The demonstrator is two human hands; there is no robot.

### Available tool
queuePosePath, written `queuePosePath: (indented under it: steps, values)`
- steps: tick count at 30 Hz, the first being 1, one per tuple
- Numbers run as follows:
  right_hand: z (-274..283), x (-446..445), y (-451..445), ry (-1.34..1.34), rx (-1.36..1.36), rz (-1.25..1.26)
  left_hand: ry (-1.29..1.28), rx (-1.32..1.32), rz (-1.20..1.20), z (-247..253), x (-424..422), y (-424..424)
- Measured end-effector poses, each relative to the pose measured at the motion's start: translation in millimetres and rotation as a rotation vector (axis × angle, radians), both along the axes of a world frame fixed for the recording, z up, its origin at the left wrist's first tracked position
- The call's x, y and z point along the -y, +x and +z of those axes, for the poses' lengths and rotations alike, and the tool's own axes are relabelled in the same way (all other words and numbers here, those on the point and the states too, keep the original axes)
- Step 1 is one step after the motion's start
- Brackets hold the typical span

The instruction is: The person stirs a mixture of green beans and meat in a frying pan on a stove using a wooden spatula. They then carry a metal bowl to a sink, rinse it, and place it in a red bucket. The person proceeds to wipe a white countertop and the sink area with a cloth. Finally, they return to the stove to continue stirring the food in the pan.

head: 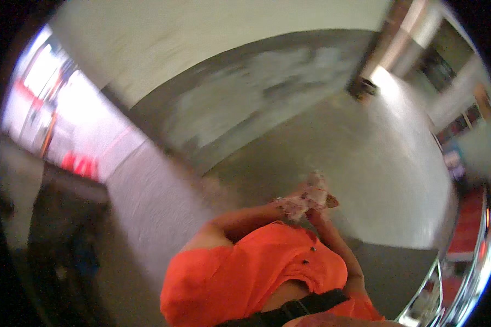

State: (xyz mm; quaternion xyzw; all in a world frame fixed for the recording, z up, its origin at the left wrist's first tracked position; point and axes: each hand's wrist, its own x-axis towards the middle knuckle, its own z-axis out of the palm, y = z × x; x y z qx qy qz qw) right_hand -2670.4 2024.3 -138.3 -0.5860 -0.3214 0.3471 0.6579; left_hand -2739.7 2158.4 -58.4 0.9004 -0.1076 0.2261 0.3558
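Observation:
My two hands meet in front of my orange shirt (266, 269), at the middle of the view. A crumpled, pale pinkish sheet (317, 190), thin cloth or plastic, is bunched between and over them. My left hand (291, 205) comes in from the left and is partly covered by it. From below on the right, my right hand (316, 216) grips the same bundle. Blur hides the separate fingers.
Smooth grey floor (401, 196) stretches ahead and right. A wall (229, 53) with a worn dark lower band runs across the front. Bright openings stand at left and far right. Red objects (79, 163) sit by the left doorway; a small dark object (364, 88) stands by a pillar.

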Motion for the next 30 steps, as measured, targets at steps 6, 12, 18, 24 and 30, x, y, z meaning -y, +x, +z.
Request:
queuePosePath:
  steps: [6,12,18,24,30]
  values:
    - [66.0,-29.8,125.2,-0.147,0.055,-0.485,-0.071,-0.052,-0.293,-10.6,-9.7,181.3]
    - [67.6,55.8,241.4,-0.369,0.172,-0.641,-0.017,-0.090,-0.598,-20.9,51.6,339.5]
    - [49.5,181.4,328.2,0.045,-0.574,-0.899,0.047,-0.023,-0.697,-8.8,121.2,499.7]
    - [55.6,227.5,448.6,0.167,-0.258,-0.775,0.196,0.036,-0.916,6.6,228.5,597.4]
    - [165.4,276.1,569.1,-0.328,0.560,-0.961,-0.203,-0.115,-0.804,56.3,273.0,714.0]
